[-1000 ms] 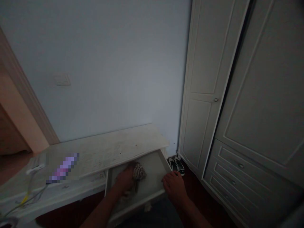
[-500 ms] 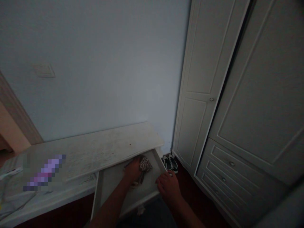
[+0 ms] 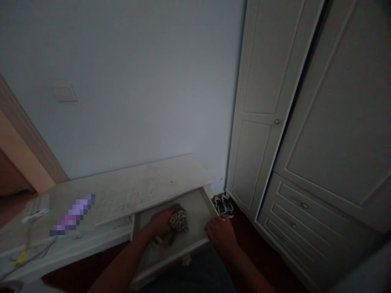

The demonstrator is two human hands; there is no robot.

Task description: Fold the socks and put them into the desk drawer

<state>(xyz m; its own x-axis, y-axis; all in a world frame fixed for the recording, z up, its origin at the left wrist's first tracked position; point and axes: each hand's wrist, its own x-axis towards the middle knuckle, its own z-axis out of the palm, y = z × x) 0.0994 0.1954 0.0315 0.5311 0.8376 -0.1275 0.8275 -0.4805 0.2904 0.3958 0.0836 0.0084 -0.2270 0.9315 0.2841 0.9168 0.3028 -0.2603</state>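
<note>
While the left hand (image 3: 161,221) reached into an open white drawer (image 3: 195,211) with a pale grey bottom, its grip was closed around a dark and cream patterned cloth (image 3: 179,219). The cloth lay bunched inside the drawer, with a narrow dark piece and a blurred pale piece showing below the hand; the fingertips were partly hidden. The right hand (image 3: 221,232) had its grip curled over the drawer's front right corner, its fingers bent toward the inside.

The drawer was pulled out from a long, worn white table (image 3: 165,173) set against a pale blue wall (image 3: 146,81). Toward the table's left end lay a purple and pink object (image 3: 73,213), blurred into squares, and left of it a small white item (image 3: 35,215). A cable with a yellow tag (image 3: 20,258) ran near the table's front edge.

Just beyond the drawer's right side, black and white shoes (image 3: 222,205) sat on a dark red floor (image 3: 250,232), beside a tall grey-white wardrobe (image 3: 256,162) with round knobs.
</note>
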